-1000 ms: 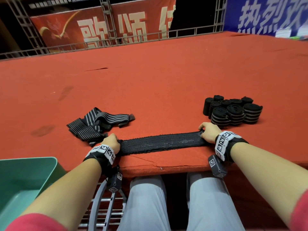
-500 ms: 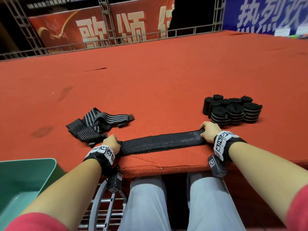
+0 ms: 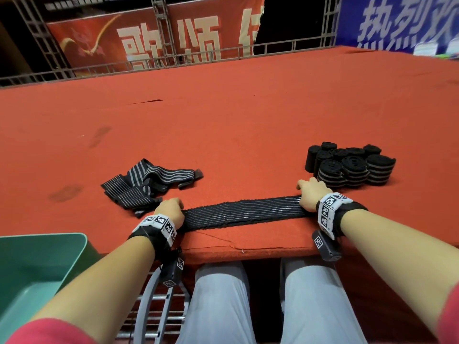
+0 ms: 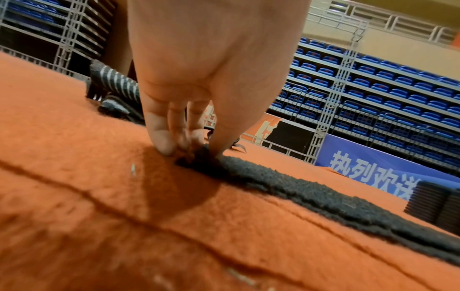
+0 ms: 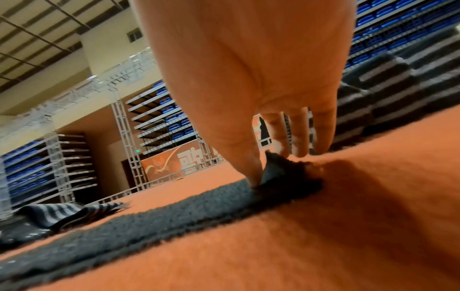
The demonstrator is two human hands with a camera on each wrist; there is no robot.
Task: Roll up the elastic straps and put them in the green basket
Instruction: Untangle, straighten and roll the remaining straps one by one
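We pinch one elastic strap point(image 3: 244, 212) flat along the red table's point(image 3: 223, 125) near edge, low centre of the head view: left hand point(image 3: 170, 210) grips its left end, right hand point(image 3: 311, 194) its right. Loose straps point(image 3: 149, 182) lie left, rolled straps point(image 3: 347, 165) right, the green basket point(image 3: 42, 264) at lower left.

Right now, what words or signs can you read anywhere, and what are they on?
"歌颂", then a cut-off character: white on the red banner behind the table.
"热烈欢", cut off by the frame: white on the blue banner.
"热列欢", as it reads, last character cut off: same blue banner, left wrist view.
Black-and-white square codes, no words: wristbands.
Straps: no readable print.
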